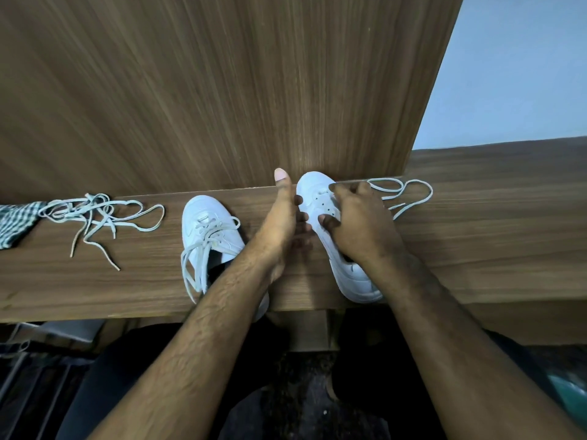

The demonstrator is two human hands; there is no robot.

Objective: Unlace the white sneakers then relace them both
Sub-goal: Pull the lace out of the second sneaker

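- The right hand (359, 223) grips the right sneaker (333, 236) over its eyelets, fingers curled round the upper; its lace (401, 193) trails on the desk (476, 236) beyond.
- The left hand (282, 214) is spread, thumb raised, fingertips touching that shoe.
- The left sneaker (209, 230) lies loosely laced nearby.
- A spare lace (95, 217) lies tangled beside a checked cloth (17, 222).

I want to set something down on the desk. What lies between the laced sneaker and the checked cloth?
In the head view, a loose tangle of white laces lies between the laced sneaker and checked cloth.
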